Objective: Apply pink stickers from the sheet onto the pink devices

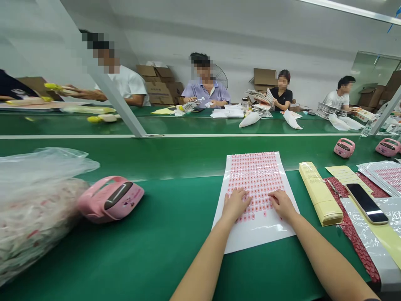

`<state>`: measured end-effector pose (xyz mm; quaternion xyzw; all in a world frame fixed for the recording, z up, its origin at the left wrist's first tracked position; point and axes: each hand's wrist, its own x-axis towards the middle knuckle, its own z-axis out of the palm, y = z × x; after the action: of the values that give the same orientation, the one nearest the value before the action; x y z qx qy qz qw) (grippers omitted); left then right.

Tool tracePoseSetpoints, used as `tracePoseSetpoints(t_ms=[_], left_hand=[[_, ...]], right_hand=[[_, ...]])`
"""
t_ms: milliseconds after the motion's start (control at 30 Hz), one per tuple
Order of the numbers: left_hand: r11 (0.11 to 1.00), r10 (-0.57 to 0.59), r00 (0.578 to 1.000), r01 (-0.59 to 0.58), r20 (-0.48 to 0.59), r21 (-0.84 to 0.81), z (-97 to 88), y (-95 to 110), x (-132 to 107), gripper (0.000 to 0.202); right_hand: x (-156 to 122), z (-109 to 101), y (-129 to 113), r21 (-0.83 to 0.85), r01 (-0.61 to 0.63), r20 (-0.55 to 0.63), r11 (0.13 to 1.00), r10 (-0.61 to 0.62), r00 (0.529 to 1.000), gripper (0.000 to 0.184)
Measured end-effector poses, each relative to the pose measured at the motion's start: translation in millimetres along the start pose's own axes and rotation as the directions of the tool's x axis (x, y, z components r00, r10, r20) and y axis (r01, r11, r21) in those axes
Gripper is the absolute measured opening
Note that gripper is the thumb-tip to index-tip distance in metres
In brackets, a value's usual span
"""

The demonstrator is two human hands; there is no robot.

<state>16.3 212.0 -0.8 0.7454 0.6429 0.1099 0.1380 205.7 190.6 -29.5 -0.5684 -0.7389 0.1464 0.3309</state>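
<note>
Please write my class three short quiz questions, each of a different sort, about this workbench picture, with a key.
1. Which thing lies under the left hand and right hand? A) cardboard box B) sheet with rows of pink marks C) water bottle

2. True or false: the phone lies to the right of that sheet in the picture.

3. What colour is the handled device beside the large plastic bag?

Key: 1 B; 2 true; 3 pink.

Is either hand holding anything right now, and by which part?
The left hand rests on the red-patterned sheet, not gripping it; whether the right hand pinches anything there cannot be told.
</note>
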Motion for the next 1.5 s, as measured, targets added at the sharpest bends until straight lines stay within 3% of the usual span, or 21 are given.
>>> tracePoseSetpoints(t_ms=[133,467,733,833,1233,1500], left_hand=[[0.999,-0.010,0.993,0.005,-0.117,-0.047,9.6,-2,-6,0.034],[0.959,0.020,0.966,-0.092,-0.259,-0.268,17.0,-15,-5,0.018],[0.891,-0.173,0.932,0.009,-0.320,-0.455,7.9,-34,-3,0.032],[0.876,-0.196,0.925,0.017,-0.325,-0.481,7.0,-37,-1,0.031],[0.909,-0.060,0.952,-0.072,-0.299,-0.410,5.4,-30,-3,0.019],[0.910,-0.095,0.957,-0.029,-0.275,-0.414,3.1,-30,0,0.024]], right_hand=[[-2,6,-2,0.041,-0.016,0.016,0.999,0.015,1.000,0.019],[-3,-2,-7,0.068,-0.061,0.081,0.996,0.055,0.995,0.018],[-7,-9,-11,0.099,-0.085,0.112,0.991,0.074,0.991,0.019],[-6,-10,-11,0.095,-0.082,0.116,0.992,0.071,0.991,0.018],[-7,-9,-9,0.083,-0.069,0.120,0.994,0.058,0.991,0.018],[-4,-11,-14,0.044,-0.077,0.155,0.996,0.069,0.985,0.019]])
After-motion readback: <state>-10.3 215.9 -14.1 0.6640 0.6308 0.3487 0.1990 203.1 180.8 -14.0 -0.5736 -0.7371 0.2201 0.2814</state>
